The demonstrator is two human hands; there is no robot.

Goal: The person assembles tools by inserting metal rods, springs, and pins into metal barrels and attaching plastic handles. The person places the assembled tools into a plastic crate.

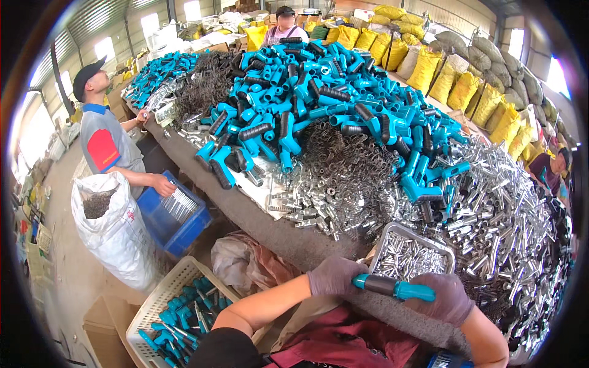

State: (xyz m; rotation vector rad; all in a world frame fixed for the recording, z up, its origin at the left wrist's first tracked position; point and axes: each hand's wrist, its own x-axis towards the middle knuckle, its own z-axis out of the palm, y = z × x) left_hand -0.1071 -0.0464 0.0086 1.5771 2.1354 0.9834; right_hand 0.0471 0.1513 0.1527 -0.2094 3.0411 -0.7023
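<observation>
At far left a co-worker's hand (164, 184) reaches into a blue crate (175, 228), with a white basket (161, 300) of finished handles below it. The left hand (334, 275), gloved, has its fingers curled shut around the end of a teal-and-black handle (392, 286). The right hand (446, 299) grips its other end, fingers closed, at the table edge (288, 236) below a grey tray (410, 256) of metal tubes.

The person wears a greyish-purple knit glove on the left hand (334, 276) and one on the right hand (446, 299), bare forearms, and a dark red garment with a black sleeve.
</observation>
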